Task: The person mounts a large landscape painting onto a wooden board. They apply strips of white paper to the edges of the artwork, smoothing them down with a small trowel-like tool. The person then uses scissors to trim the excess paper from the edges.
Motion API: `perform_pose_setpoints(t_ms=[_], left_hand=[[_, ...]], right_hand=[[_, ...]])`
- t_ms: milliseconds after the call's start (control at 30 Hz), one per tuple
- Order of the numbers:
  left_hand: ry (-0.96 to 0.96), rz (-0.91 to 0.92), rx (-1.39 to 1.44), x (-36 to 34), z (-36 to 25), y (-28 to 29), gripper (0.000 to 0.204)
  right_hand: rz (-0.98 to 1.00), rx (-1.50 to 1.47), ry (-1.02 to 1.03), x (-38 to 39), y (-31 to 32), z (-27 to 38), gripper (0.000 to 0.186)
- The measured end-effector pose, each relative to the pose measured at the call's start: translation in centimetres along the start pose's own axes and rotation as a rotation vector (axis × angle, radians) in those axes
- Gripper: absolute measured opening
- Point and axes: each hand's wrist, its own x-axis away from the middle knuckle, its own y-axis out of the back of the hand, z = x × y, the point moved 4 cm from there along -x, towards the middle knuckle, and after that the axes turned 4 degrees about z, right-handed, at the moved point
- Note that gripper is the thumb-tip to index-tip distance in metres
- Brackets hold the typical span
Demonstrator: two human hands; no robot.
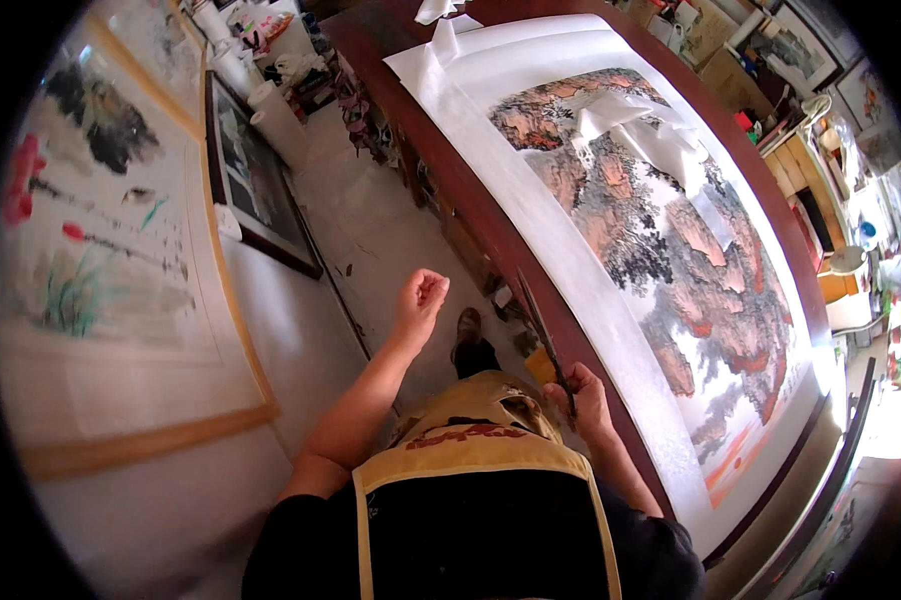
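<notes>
My left hand [422, 303] is raised over the floor to the left of the table, its fingers curled closed with nothing showing in them. At the table's near left edge, my right hand [582, 395] grips a long, thin, dark blade-like tool [536, 318] that points away from me. Whether it is a knife or closed scissors I cannot make out. To the right of that hand, a large landscape painting [705, 265] with orange rocks and black trees lies on white paper [610, 320]. Crumpled white paper strips [660, 150] rest on its upper part.
The dark red table [470, 185] slants across the right side. Framed pictures [260, 170] and a large flower painting [100, 240] stand along the left wall. White rolls [278, 120] are at the far left. A cluttered shelf [810, 200] lies beyond the table.
</notes>
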Motion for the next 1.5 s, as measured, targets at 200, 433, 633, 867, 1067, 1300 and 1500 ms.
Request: perform_pose_setpoints(t_ms=[200, 433, 633, 867, 1067, 1300, 1500], left_hand=[[0.005, -0.065, 0.020, -11.3, -0.6, 4.9, 0.015], [-0.174, 0.151, -0.483, -25.9, -5.9, 8.5, 0.019], [-0.515, 0.459, -0.812, -37.4, -8.6, 9.2, 0.023], [-1.031, 1.102, -1.270, -51.6, -4.9, 9.1, 0.045], [-1.064, 1.418, -0.956, -57.9, -4.9, 9.4, 0.039], [-0.957, 1.397, -0.749, -59.4, -4.8, 8.8, 0.026], [-1.040, 1.373, -0.663, -59.4, -4.6, 9.5, 0.020]], right_hand=[[-0.039, -0.135, 0.076, -11.5, -2.6, 4.9, 0.026], [-0.066, -0.402, 0.088, -24.9, -5.5, 14.3, 0.024], [0.090, -0.261, 0.056, -31.5, -5.1, 20.4, 0.027], [-0.123, -0.320, -0.077, -31.1, -9.9, 18.3, 0.048], [-0.391, -0.535, -0.116, -32.3, -22.1, 19.1, 0.076], [-0.468, -0.729, -0.097, -35.0, -31.7, 18.9, 0.063], [-0.565, -0.804, -0.124, -38.5, -36.0, 17.8, 0.056]])
